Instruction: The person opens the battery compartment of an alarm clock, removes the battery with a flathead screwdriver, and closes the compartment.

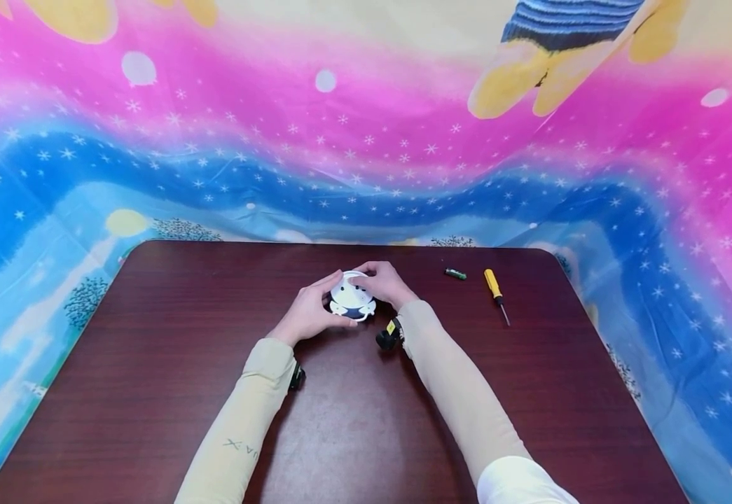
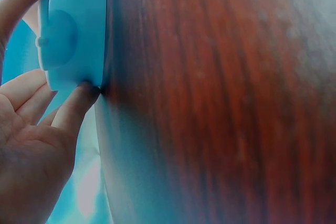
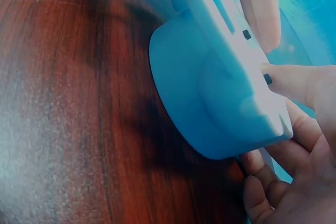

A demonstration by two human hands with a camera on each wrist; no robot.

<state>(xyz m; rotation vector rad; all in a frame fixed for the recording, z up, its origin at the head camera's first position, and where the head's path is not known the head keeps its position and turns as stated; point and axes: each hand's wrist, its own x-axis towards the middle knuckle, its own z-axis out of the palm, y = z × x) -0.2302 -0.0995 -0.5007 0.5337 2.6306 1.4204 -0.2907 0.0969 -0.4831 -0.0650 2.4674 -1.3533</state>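
Note:
A small white plastic device (image 1: 351, 294) with a rounded body, two black dots on its face and a dark band near its front stands on the table between both hands. My left hand (image 1: 309, 312) holds it from the left, thumb at its near lower edge and fingers along its side. From the right, my right hand (image 1: 388, 284) grips it with the thumb on its dotted face and fingers behind. In the left wrist view the device (image 2: 79, 35) looks blue-tinted, its flat base close to the tabletop. The right wrist view shows its smooth curved side (image 3: 184, 87); its underside is hidden.
A green battery (image 1: 456, 274) lies right of the hands. Beside it is a screwdriver (image 1: 493, 287) with a yellow handle, its tip toward the near side. The dark wooden table (image 1: 170, 329) ends at a colourful printed cloth (image 1: 366, 140) behind.

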